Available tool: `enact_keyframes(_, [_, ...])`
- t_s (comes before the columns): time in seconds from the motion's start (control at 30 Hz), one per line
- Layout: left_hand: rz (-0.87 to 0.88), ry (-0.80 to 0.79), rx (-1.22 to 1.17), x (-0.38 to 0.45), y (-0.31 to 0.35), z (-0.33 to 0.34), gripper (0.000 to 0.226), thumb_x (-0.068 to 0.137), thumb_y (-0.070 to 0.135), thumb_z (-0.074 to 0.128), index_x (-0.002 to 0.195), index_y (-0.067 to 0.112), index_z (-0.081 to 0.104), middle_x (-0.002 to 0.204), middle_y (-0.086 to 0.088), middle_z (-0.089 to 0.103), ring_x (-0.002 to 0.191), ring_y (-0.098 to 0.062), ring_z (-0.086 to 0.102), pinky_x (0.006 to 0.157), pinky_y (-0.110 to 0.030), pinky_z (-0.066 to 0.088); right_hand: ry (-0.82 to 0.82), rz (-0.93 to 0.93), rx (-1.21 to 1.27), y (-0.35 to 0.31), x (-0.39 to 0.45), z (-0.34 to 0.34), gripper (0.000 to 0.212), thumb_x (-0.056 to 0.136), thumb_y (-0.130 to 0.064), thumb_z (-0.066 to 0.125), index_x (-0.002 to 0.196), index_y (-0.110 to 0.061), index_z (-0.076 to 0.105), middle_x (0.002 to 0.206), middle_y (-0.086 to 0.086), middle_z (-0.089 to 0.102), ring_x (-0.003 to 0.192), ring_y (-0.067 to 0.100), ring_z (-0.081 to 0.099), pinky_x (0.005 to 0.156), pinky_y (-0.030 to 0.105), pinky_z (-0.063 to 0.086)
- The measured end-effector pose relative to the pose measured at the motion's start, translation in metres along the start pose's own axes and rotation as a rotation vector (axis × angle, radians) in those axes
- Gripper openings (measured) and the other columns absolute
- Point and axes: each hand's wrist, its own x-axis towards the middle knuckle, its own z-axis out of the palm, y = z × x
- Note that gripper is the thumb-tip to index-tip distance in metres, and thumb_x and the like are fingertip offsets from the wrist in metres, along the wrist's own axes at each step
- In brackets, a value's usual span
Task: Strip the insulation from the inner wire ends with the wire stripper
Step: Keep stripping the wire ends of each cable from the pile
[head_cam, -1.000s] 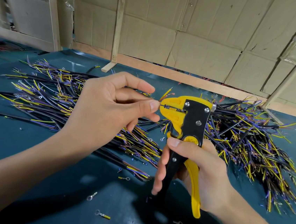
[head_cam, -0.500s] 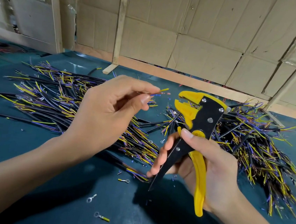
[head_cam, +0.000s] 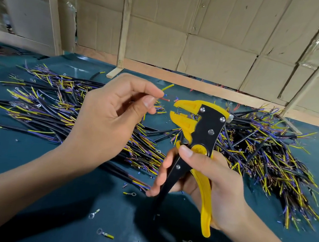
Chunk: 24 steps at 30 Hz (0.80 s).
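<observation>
Since 1 second ago you've pulled the wire ends (head_cam: 165, 91) clear of the wire stripper (head_cam: 196, 136). Your left hand (head_cam: 111, 119) pinches them beside its open mouth, ready to re-feed; your right hand (head_cam: 213, 183) wraps the spread handles.

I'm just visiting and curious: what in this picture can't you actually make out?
- Head view: the cable that the left hand pinches is hidden by its fingers; only wire tips show.
- Whether those tips are stripped: too small.
- The wire stripper grips are partly covered by the right hand.
</observation>
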Motion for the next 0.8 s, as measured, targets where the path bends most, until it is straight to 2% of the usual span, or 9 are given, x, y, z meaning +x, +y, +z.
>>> enact_keyframes(0.07, [-0.006,0.000,-0.017,0.000,0.000,0.000,0.013,0.099,0.017,0.057,0.104,0.024,0.066,0.081,0.003,0.065,0.062,-0.007,0.053,0.063,-0.020,0.039,-0.003,-0.014,0.004,0.002,0.000,-0.001,0.031,0.083,-0.032,0.065,0.086,-0.002,0.072,0.076,0.025,0.066,0.070,0.044,0.068,0.081,0.073,0.049])
enact_keyframes(0.3, [-0.015,-0.032,-0.039,-0.005,0.001,0.005,0.013,0.098,0.019,0.057,0.102,0.028,0.066,0.080,0.003,0.063,0.057,-0.011,0.048,0.059,-0.023,0.039,-0.039,-0.084,-0.022,0.007,-0.001,-0.003,0.016,0.086,-0.020,0.067,0.087,-0.005,0.071,0.077,0.021,0.067,0.071,0.044,0.069,0.079,0.068,0.055])
enact_keyframes(0.4, [-0.024,-0.028,-0.032,-0.006,0.001,0.007,0.013,0.098,0.019,0.057,0.102,0.028,0.066,0.081,0.003,0.064,0.059,-0.009,0.051,0.060,-0.024,0.040,-0.055,-0.116,-0.072,0.008,0.000,-0.004,0.015,0.089,-0.021,0.067,0.085,-0.007,0.070,0.077,0.017,0.068,0.072,0.042,0.069,0.076,0.076,0.050])
enact_keyframes(0.43, [-0.021,-0.024,-0.031,-0.006,0.001,0.007,0.013,0.098,0.019,0.057,0.102,0.028,0.066,0.082,0.003,0.064,0.060,-0.009,0.053,0.060,-0.023,0.040,-0.056,-0.121,-0.084,0.008,0.001,-0.004,0.016,0.089,-0.022,0.068,0.084,-0.008,0.071,0.077,0.016,0.068,0.072,0.041,0.070,0.074,0.075,0.051])
enact_keyframes(0.53, [-0.020,-0.014,-0.034,-0.006,0.001,0.008,0.013,0.098,0.020,0.059,0.102,0.029,0.067,0.082,0.000,0.065,0.058,-0.013,0.050,0.059,-0.027,0.041,-0.028,-0.121,-0.098,0.009,0.002,-0.003,0.014,0.088,-0.021,0.067,0.081,-0.010,0.071,0.076,0.016,0.068,0.072,0.043,0.070,0.070,0.052,0.057])
enact_keyframes(0.67, [-0.041,-0.001,-0.063,-0.006,0.001,0.008,0.012,0.098,0.022,0.059,0.103,0.028,0.068,0.082,0.001,0.065,0.056,-0.018,0.045,0.056,-0.033,0.040,0.007,-0.125,-0.116,0.012,0.002,-0.004,0.015,0.087,-0.022,0.067,0.082,-0.008,0.070,0.077,0.019,0.068,0.073,0.048,0.070,0.066,0.039,0.056])
enact_keyframes(0.73, [-0.048,-0.006,-0.064,-0.006,0.001,0.008,0.012,0.098,0.022,0.059,0.104,0.027,0.069,0.082,0.001,0.065,0.057,-0.018,0.047,0.057,-0.032,0.040,0.013,-0.127,-0.108,0.012,0.001,-0.004,0.016,0.086,-0.021,0.068,0.083,-0.006,0.068,0.077,0.021,0.068,0.073,0.050,0.070,0.066,0.037,0.056])
enact_keyframes(0.8, [-0.050,-0.014,-0.073,-0.007,0.001,0.009,0.012,0.098,0.022,0.059,0.103,0.027,0.069,0.082,0.001,0.065,0.057,-0.014,0.048,0.058,-0.027,0.041,0.010,-0.128,-0.090,0.013,0.001,-0.005,0.015,0.086,-0.021,0.068,0.084,-0.007,0.068,0.077,0.022,0.067,0.073,0.050,0.070,0.068,0.044,0.057])
